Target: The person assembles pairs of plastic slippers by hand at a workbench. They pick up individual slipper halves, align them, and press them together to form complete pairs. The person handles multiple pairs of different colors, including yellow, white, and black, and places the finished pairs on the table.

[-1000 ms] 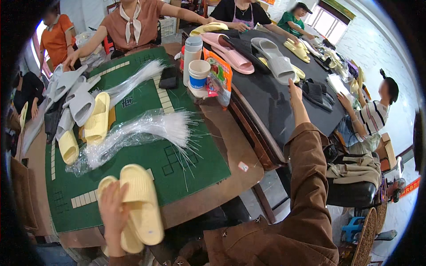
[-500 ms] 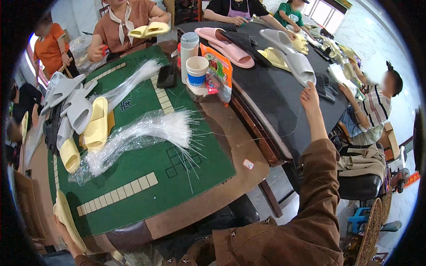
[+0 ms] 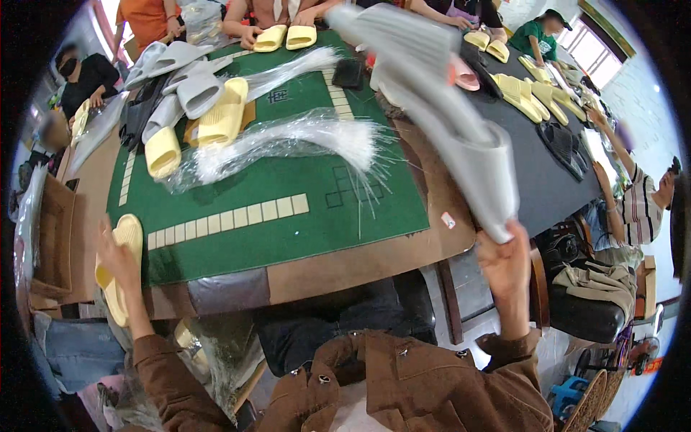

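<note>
My right hand point(image 3: 506, 270) pinches the toe end of a pair of pale grey slippers point(image 3: 491, 169), which hang end to end in the air, smeared by motion. At the table's near left corner, my left hand point(image 3: 124, 265) holds a yellow slipper point(image 3: 130, 230) against its palm; part of the slipper is hidden behind the fingers. A bundle of thin clear plastic strands point(image 3: 288, 144) lies in its bag on the green mat point(image 3: 345, 248). Beyond its left end are a yellow slipper point(image 3: 229, 111) and several grey slippers point(image 3: 199, 93).
Across the table a person handles a pair of yellow slippers point(image 3: 300, 37). The dark table point(image 3: 497, 122) on the right bears yellow slippers point(image 3: 520, 93) and black slippers point(image 3: 561, 147). Other people work around both tables. A black chair point(image 3: 590, 309) with clothing stands at right.
The grey slippers have swung left and nearer in my right hand, over the gap between the tables. The view has turned. The person opposite has lowered the yellow slippers to the table.
</note>
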{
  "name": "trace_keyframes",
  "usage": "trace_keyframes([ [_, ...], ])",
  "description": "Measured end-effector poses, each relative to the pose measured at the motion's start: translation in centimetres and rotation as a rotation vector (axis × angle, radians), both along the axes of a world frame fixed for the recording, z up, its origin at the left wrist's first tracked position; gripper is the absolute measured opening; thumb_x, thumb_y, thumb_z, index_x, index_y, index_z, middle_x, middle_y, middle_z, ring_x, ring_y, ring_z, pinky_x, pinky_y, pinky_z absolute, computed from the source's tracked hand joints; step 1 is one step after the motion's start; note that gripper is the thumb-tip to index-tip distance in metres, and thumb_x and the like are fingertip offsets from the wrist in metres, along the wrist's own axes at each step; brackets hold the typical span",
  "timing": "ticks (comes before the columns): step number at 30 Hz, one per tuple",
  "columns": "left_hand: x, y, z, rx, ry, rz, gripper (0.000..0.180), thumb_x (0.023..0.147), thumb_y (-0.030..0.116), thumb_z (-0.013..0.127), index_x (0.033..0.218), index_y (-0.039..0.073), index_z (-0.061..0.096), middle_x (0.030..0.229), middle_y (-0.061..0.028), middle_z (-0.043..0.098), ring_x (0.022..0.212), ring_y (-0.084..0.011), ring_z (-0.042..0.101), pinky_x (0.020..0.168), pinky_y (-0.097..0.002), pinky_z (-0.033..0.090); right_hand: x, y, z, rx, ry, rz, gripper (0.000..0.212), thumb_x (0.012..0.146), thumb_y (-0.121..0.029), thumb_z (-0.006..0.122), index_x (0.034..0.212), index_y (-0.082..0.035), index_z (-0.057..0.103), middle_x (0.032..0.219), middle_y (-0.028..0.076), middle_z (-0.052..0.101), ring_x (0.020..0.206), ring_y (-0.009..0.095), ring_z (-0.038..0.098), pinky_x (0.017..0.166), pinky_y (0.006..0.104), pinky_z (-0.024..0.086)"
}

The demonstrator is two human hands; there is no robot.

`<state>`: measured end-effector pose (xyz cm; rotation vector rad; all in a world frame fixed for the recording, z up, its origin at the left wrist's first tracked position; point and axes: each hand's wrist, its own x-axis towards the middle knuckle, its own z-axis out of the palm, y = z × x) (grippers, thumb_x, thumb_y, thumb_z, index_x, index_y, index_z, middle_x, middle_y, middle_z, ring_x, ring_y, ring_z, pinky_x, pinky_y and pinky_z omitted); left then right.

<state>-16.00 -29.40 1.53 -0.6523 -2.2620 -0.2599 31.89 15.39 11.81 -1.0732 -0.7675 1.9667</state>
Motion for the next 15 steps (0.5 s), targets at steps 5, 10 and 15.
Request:
trace_keyframes([
  [5, 11.9, 13.2, 2.8, 0.251, -0.464, -0.522, 0.04, 0.09, 0.003, 0.047, 0.129, 0.005, 0.055, 0.14, -0.0172, 0.046, 0.13, -0.0337, 0.043, 0.11, -0.0406, 0.032, -3.5, -9.2, -8.4, -0.259, 0.182, 0.446, 0.018, 0.096, -0.028, 0.057, 0.095, -0.01, 0.054, 0.073, -0.004, 0.045, 0.059, 0.006, 0.034, 0.053, 0.0225, 0.028],
  [10, 19.6, 17.7, 1.4, 0.335, -0.684, -0.722, 0.039, 0.095, 0.01, 0.048, 0.134, 0.002, 0.049, 0.14, -0.0201, 0.045, 0.131, -0.0365, 0.042, 0.11, -0.0401, 0.032, -5.3, -13.5, -10.5, -0.228, 0.02, 1.219, 0.036, 0.102, -0.033, 0.049, 0.123, -0.004, 0.052, 0.072, -0.006, 0.036, 0.062, 0.004, 0.029, 0.052, 0.0196, 0.024],
  [15, 25.8, 19.4, 0.0, 0.098, -0.646, -0.615, 0.071, 0.085, 0.039, 0.064, 0.142, 0.004, 0.039, 0.147, -0.0204, 0.033, 0.137, -0.0429, 0.027, 0.107, -0.0624, 0.021, -6.2, -9.7, -7.1, 0.089, -0.086, 1.369, 0.036, 0.099, -0.033, 0.053, 0.111, -0.002, 0.064, 0.068, -0.007, 0.042, 0.061, 0.004, 0.035, 0.053, 0.0195, 0.027],
])
